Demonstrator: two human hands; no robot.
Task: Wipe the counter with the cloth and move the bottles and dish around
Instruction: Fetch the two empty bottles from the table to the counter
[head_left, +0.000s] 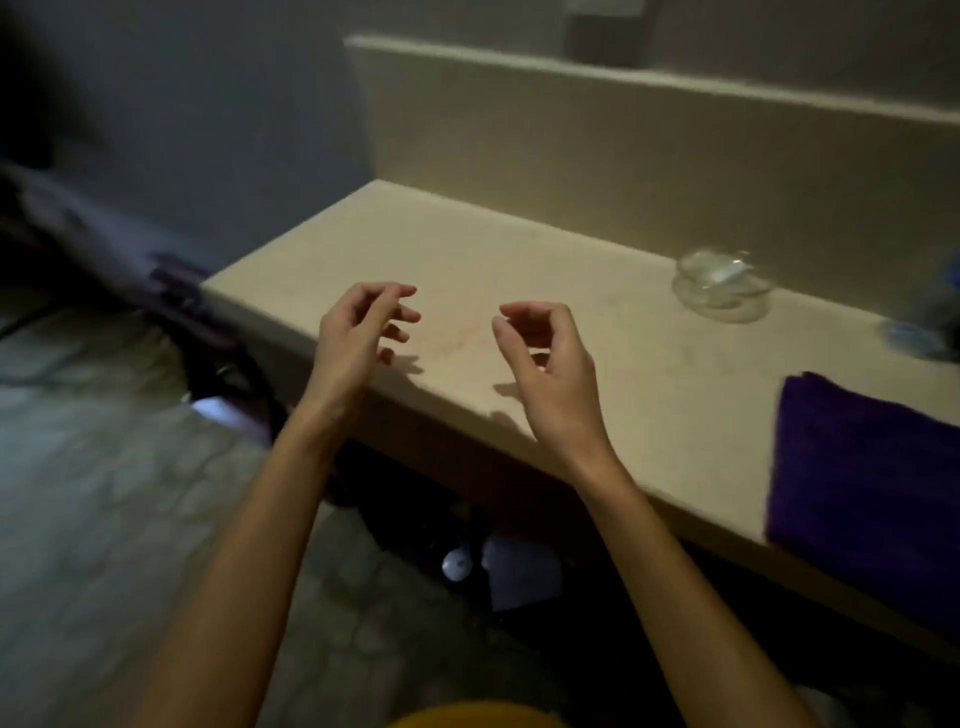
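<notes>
Both hands hover over the beige counter (467, 244), holding nothing. Left hand (353, 338) fingers loosely curled, spread apart, tips pointing right. Right hand (550, 364) fingers bent in a loose hook, thumb apart from them, nothing between. Glass dish (719, 286) sits on the counter well right of the right fingertips, farther back. Purple cloth (862, 467) lies folded at the counter's front edge, right of the right hand. Blurred bottle (930, 322) at the far right edge, past the dish.
</notes>
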